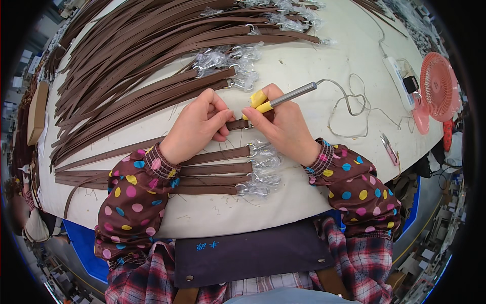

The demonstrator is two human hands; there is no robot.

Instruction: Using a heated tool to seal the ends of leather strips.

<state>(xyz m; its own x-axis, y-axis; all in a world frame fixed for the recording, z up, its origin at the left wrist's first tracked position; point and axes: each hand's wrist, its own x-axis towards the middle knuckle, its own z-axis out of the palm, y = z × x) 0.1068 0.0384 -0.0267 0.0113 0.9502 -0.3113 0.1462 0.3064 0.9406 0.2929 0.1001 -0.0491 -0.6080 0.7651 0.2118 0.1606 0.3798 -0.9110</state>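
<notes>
A pale, thread-strewn table [298, 200] is spread beneath the fingers, with a pink fan [438, 86] set beyond them to the right. Smooth brown straps [152, 55] are heaped past the fingertips. One narrow strap [237, 124] is pinched by the bent left hand [195, 124]; beside its end, a slim metal-and-yellow tool [293, 94] is gripped, tilted, between the right hand's [286, 126] thumb and fingers.

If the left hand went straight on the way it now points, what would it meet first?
Probably the right hand, just ahead of the left hand, or the pen-like tool the right hand grips; depth leaves unclear which comes first.
</notes>
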